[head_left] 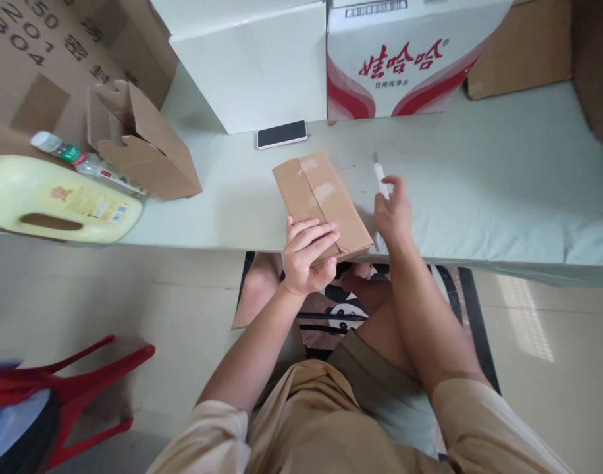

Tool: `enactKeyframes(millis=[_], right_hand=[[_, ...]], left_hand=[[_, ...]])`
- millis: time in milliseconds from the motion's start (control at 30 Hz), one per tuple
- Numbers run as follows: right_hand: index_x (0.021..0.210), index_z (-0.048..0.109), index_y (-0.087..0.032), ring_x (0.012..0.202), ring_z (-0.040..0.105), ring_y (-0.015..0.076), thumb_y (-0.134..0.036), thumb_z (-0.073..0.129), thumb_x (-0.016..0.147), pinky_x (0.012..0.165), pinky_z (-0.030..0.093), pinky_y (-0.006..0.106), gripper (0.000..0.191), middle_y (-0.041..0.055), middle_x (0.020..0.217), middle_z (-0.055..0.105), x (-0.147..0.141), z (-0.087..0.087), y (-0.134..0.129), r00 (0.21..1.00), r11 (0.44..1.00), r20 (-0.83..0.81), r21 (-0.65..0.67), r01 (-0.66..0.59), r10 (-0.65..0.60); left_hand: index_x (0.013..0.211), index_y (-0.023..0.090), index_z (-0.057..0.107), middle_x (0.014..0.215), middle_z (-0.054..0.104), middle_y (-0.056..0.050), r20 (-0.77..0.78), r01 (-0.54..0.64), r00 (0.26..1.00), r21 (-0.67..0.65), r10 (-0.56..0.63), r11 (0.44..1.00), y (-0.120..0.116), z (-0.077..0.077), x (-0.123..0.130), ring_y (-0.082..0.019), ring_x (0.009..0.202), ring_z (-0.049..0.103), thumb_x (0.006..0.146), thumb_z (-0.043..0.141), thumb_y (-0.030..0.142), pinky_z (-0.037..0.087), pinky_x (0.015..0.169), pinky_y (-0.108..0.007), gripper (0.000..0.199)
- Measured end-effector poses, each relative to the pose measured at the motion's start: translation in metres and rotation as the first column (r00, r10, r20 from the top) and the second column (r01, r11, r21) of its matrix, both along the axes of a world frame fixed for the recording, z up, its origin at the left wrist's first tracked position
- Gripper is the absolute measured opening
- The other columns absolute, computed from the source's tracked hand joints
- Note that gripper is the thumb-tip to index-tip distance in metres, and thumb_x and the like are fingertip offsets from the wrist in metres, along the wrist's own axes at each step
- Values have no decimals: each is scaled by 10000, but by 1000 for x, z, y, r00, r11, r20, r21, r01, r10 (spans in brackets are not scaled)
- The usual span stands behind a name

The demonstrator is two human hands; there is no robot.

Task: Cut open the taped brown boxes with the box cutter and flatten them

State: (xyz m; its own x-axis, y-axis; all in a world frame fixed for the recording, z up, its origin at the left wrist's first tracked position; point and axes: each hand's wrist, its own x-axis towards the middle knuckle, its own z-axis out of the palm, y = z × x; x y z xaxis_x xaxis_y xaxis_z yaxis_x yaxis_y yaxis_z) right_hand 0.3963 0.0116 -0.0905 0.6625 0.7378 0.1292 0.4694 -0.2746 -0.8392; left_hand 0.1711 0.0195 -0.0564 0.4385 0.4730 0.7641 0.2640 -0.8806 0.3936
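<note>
A small closed cardboard box (331, 197) lies at the front of the table, with a seam along its top and torn, pale patches near the seam. My left hand (306, 253) grips its near end, fingers spread over the top and thumb at the front edge. To the right of the box, my right hand (395, 214) is closed around a slim white utility knife (379, 174). Its grey tip points away from me, apart from the box. The lower part of the knife is hidden in my fingers.
Behind the box lie a phone (282, 135), a white carton (262, 72) and a red-and-white carton (395, 85). At left are an open cardboard box (153, 145), a yellow jug (59, 197) and a bottle (79, 158). A red stool (94, 368) stands on the floor.
</note>
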Motion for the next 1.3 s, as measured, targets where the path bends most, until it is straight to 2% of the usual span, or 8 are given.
enactKeyframes(millis=[133,267,367,467,633,933,1100,1300], right_hand=[[1162,512,-306,576,487,153,-395,474,924,566,432,311,257,-11,752,517,-1,31,-22,984,909,-152,416,-17,88],[1179,515,-334,625,514,149,-351,654,814,568,422,299,391,-7,824,533,-21,86,-51,971,804,-109,584,-110,212],[1093,526,-303,554,470,128,-321,667,832,521,379,275,298,-42,704,512,-37,111,-65,941,737,-146,662,-137,307],[1046,511,-281,479,462,114,-402,592,926,463,354,257,188,-59,648,565,-44,114,-68,896,780,-217,595,-192,386],[1071,661,-222,577,605,133,-451,471,989,552,455,269,309,-10,668,640,-46,109,-65,960,927,-62,286,-244,272],[1054,713,-226,503,582,134,-330,546,916,508,456,268,240,-5,634,646,-51,113,-70,984,985,166,151,-83,58],[974,739,-221,475,547,121,-281,523,893,497,427,258,238,-20,582,605,-53,111,-68,974,984,220,176,11,-50],[976,758,-235,472,509,126,-313,540,868,518,408,270,255,-10,593,625,-52,113,-62,930,996,365,67,-63,34]], left_hand=[[1074,255,757,1083,782,-33,-24,20,1000,-18,-20,1000,-3,5,14,-242,1122,654,922,488,440,301,1222,-514,360],[1058,239,756,1066,787,-43,-5,64,998,-21,-64,998,-15,7,28,-246,1112,663,881,555,391,287,1236,-508,308],[1060,252,751,1062,792,-26,3,95,995,-3,-95,995,-29,6,40,-238,1098,672,837,606,351,277,1247,-486,284],[1056,281,749,1057,793,-4,0,98,995,0,-98,995,-40,2,52,-231,1097,675,816,627,352,242,1267,-472,279],[976,270,752,1004,788,-7,81,130,988,17,-131,991,-40,-1,62,-223,1078,678,814,642,342,277,1256,-448,208],[1012,299,735,1048,765,-11,-34,119,992,-8,-119,993,-36,-8,59,-218,1131,655,830,650,424,264,1244,-446,236],[1006,254,677,1079,706,-67,-22,84,996,-28,-85,996,-31,-9,58,-216,1133,651,834,664,514,350,1187,-427,312],[996,239,644,1072,699,-75,-27,83,996,-38,-84,996,-28,-3,60,-219,1109,664,843,662,462,376,1168,-432,271]])
